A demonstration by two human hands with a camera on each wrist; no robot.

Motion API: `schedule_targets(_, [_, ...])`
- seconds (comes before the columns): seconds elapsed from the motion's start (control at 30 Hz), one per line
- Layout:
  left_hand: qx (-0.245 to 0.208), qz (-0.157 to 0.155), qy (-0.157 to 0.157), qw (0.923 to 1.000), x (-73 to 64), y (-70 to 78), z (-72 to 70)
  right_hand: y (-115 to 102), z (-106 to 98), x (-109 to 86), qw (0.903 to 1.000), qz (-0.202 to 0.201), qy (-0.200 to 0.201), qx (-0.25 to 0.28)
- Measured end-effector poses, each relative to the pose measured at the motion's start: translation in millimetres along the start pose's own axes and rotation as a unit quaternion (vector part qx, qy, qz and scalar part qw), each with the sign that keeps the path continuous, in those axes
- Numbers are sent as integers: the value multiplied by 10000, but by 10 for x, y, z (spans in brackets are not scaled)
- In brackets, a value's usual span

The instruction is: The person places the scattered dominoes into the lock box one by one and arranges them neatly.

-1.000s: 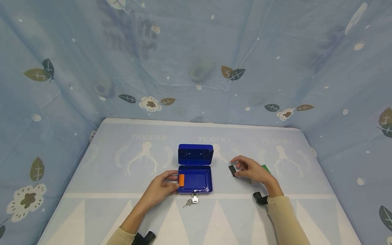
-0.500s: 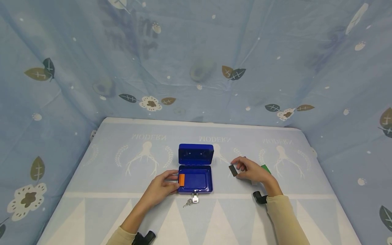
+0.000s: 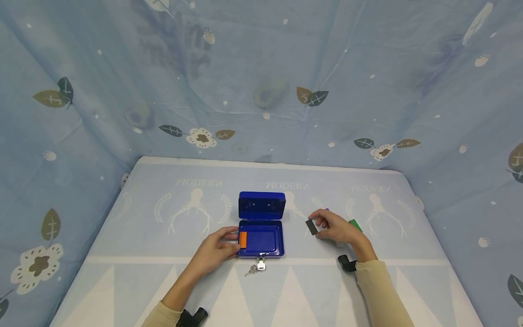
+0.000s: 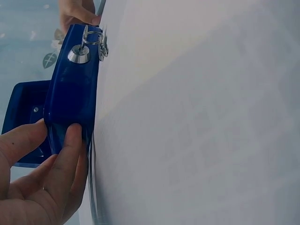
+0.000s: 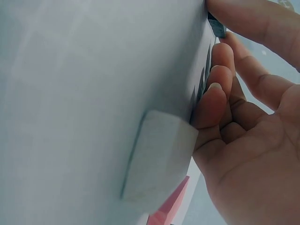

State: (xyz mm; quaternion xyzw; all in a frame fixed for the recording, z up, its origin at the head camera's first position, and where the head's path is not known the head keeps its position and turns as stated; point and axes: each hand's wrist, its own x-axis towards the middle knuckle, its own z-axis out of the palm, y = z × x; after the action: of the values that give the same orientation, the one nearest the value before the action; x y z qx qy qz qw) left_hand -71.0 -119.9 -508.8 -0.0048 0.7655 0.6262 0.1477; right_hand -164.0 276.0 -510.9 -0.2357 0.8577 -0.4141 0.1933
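**Right hand (image 3: 337, 228) barely shifts, baring a purple edge (image 3: 326, 209)**

From overhead I see it pinching a black block (image 3: 311, 227), right of the blue box (image 3: 263, 238). Left wrist: the left hand (image 4: 40, 199) grips the box's side. Right wrist: a white block (image 5: 161, 159) lies close.

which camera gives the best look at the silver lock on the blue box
The left wrist view: it shows the silver lock close up on the side of the blue box, with the keys beside it. The head view shows the lock small, from above. The right wrist view doesn't show it.
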Motion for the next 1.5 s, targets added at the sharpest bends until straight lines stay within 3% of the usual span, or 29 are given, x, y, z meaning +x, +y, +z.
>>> schedule_targets(0.43, [53,-9,11,10000,-10,39,2,-32,9,-16,9993,208,294,-88])
schedule_targets(0.63, [15,-10,3,10000,-18,41,2,-375,-19,-72,9991,251,339,-26])
schedule_targets(0.73, [-1,-9,-3,10000,-18,37,1,-323,-23,-61,9991,217,361,22])
schedule_targets(0.87, [-2,-4,-13,10000,-20,31,-2,-98,8,-24,9988,149,469,9])
schedule_targets(1.17, [-20,-47,6,10000,-22,36,-3,-262,85,-50,9978,-34,659,38])
schedule_targets(1.5, [45,-73,50,10000,-15,43,8,-503,205,-44,9966,-482,592,305])
